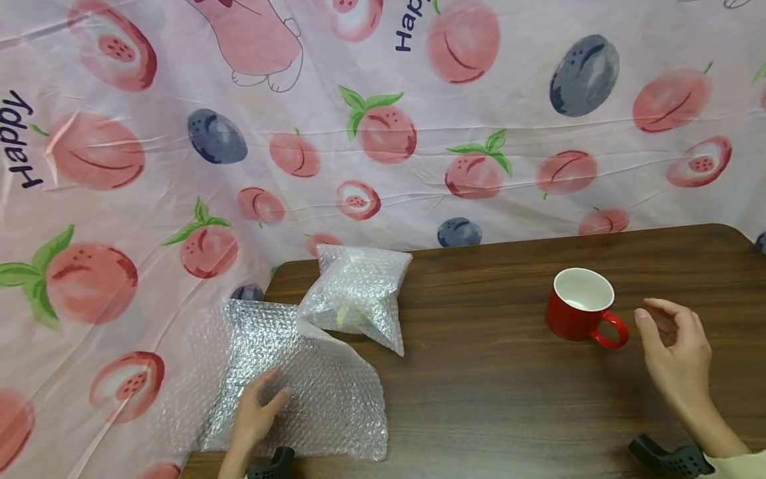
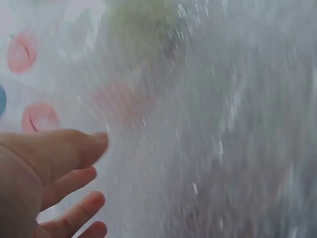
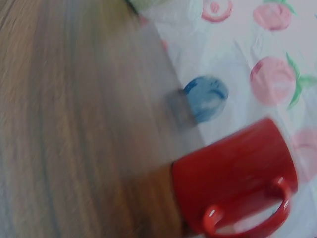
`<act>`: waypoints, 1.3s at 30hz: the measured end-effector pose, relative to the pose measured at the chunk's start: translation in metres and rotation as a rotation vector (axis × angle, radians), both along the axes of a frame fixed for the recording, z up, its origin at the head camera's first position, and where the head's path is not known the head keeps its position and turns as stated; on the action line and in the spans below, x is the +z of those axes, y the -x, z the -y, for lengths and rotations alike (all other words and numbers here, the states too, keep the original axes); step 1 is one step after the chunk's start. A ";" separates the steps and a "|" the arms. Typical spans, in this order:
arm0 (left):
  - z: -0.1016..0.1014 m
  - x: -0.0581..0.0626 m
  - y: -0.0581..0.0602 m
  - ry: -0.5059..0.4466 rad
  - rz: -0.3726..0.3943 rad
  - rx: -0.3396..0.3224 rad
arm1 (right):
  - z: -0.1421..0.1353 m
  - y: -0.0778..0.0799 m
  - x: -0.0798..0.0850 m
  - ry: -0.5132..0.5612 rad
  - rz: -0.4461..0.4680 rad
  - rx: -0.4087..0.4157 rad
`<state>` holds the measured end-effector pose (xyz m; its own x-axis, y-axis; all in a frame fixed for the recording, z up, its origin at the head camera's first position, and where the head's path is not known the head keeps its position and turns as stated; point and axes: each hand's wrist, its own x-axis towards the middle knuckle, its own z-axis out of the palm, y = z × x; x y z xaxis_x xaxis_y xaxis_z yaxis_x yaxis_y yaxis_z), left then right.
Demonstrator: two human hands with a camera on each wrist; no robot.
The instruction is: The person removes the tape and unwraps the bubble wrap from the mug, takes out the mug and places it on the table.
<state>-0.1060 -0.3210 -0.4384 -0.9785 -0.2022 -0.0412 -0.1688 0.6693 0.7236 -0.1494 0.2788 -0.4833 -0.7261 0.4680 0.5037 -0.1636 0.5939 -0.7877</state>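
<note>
Brown table (image 1: 479, 399) lies beneath hands (image 1: 254, 414) (image 1: 681, 359), bubble wrap (image 1: 329, 399) and mug (image 1: 567, 318)

One red mug (image 1: 566, 316), one wrapped bundle (image 1: 359, 289), one bubble-wrap sheet (image 1: 323, 392), one table (image 1: 479, 386)

The left hand (image 1: 256, 412) is over bubble wrap (image 1: 335, 399), the right hand (image 1: 679, 349) beside a red mug (image 1: 565, 319).

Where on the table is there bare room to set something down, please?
The widest bare patch of table lies between the bubble wrap and the red mug. A smaller one lies right of the mug, beyond the right grip. The left side is crowded by the wrap and the wrapped parcel.
</note>
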 end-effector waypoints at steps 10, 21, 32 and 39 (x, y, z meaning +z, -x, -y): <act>-0.069 0.026 -0.001 -0.194 -0.477 0.099 | 0.063 0.003 0.077 0.215 -0.422 0.327; -0.165 0.047 0.017 -0.537 -0.756 -0.203 | 0.154 0.025 0.142 0.252 -0.457 0.572; -0.179 0.047 0.064 -0.491 -0.699 0.073 | 0.215 0.085 0.105 0.074 -0.104 0.630; -0.175 0.043 0.084 -0.415 -0.725 0.268 | 0.254 0.100 0.086 0.205 0.355 0.811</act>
<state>-0.1896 -0.1463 -0.3956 -0.7135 -0.5360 0.4512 0.3132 0.3319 0.8898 -0.2491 0.0243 -0.3976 -0.9685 -0.1982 0.1505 -0.1976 0.2452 -0.9491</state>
